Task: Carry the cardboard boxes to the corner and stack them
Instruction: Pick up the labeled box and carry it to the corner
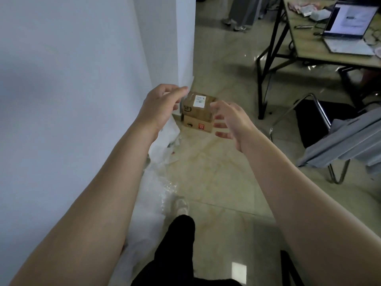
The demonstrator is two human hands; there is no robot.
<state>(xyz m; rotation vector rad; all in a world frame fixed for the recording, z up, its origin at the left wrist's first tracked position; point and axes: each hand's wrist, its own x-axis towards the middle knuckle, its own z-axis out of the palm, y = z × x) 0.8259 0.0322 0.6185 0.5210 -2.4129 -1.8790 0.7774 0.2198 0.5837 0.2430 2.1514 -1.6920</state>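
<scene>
Two cardboard boxes stacked on floor at base of wall corner (185,48): top box (199,107) with white label, bottom box (198,124) with red mark. Left hand (158,106) and right hand (231,122) both open, empty, fingers spread, held out either side of stack in view, apparently above and short of it. Stack dead ahead, between hands. Neither hand clearly nearer. Long axis unclear.

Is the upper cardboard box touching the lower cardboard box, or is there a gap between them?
Touching. The head view shows the upper box resting directly on the lower box, no gap.
</scene>
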